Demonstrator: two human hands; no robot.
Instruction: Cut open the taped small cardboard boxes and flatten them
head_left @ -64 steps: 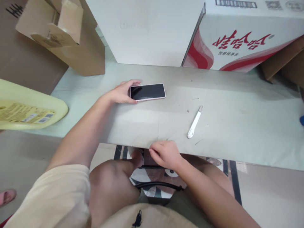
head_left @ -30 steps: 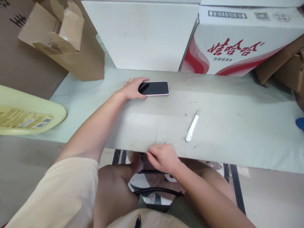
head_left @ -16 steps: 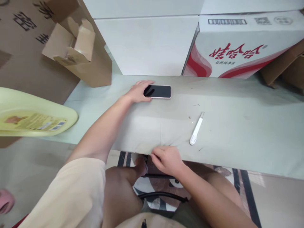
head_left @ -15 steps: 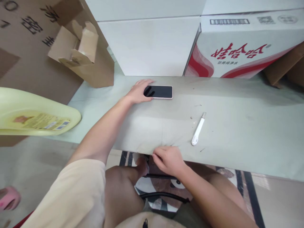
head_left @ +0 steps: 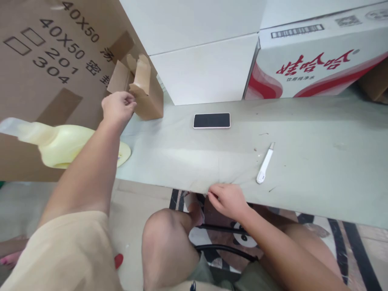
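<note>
My left hand (head_left: 119,108) is raised at the left, its fingers curled in at the near edge of a small open brown cardboard box (head_left: 153,101). I cannot make out whether anything is between the fingers. Loosely closed, my right hand (head_left: 228,198) rests at the table's front edge, with nothing visible in it. A phone (head_left: 212,121) with a dark screen and pale pink rim lies flat near the back of the table. To its right lies a white utility knife (head_left: 265,163), nearer to my right hand.
A pale yellow bottle (head_left: 57,143) is partly behind my left forearm. Stacked white boxes (head_left: 209,74) and a white and red carton (head_left: 312,68) line the back of the table (head_left: 306,169). A large printed carton (head_left: 45,97) stands at the left.
My left hand has left the phone and moved left to the small cardboard box, its fingers now curled. The view has turned left. My right hand stays at the table edge.
</note>
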